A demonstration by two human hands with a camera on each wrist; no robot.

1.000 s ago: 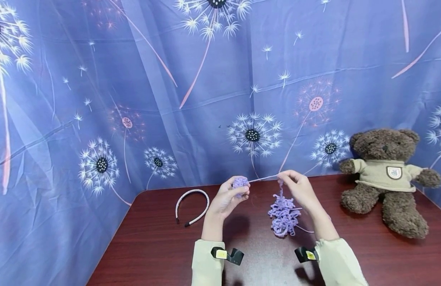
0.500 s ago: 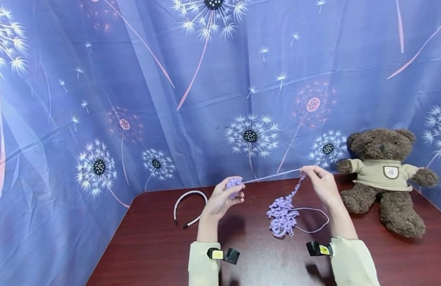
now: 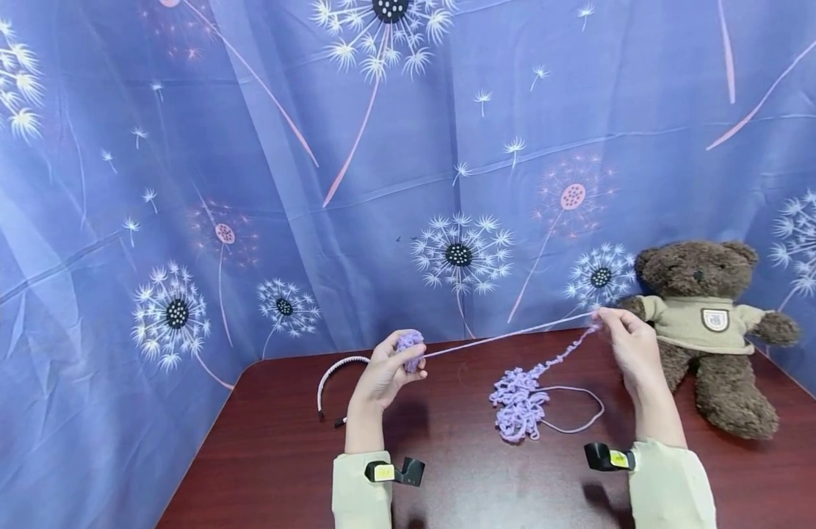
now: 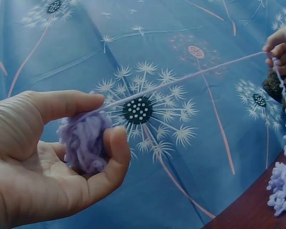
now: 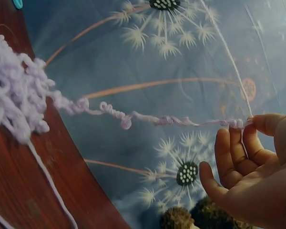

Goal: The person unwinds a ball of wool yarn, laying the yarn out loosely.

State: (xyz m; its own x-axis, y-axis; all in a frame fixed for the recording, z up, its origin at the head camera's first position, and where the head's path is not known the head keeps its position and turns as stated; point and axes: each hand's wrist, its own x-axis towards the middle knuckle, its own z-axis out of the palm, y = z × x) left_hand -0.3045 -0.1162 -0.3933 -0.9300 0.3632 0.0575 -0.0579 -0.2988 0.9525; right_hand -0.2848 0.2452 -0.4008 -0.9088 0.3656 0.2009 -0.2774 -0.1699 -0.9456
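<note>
My left hand (image 3: 384, 375) grips a small wound ball of purple yarn (image 4: 88, 138), its thumb and fingers curled around it. A strand of yarn (image 3: 507, 336) runs taut from the ball across to my right hand (image 3: 632, 345), which pinches it between thumb and forefinger in the right wrist view. From those fingertips a kinked length of yarn (image 5: 171, 120) slopes down to a loose, curly heap of purple yarn (image 3: 518, 404) on the table between the hands. A loose end loops out to the heap's right.
A white headband (image 3: 325, 382) lies on the dark red table (image 3: 269, 455), partly behind the left forearm. At right a brown teddy bear (image 3: 705, 353) in a beige top sits by the blue dandelion-print curtain (image 3: 381, 242).
My right hand has moved right, away from the left, drawing the strand between them longer and lifting kinked yarn out of the heap. The left hand has shifted a little left.
</note>
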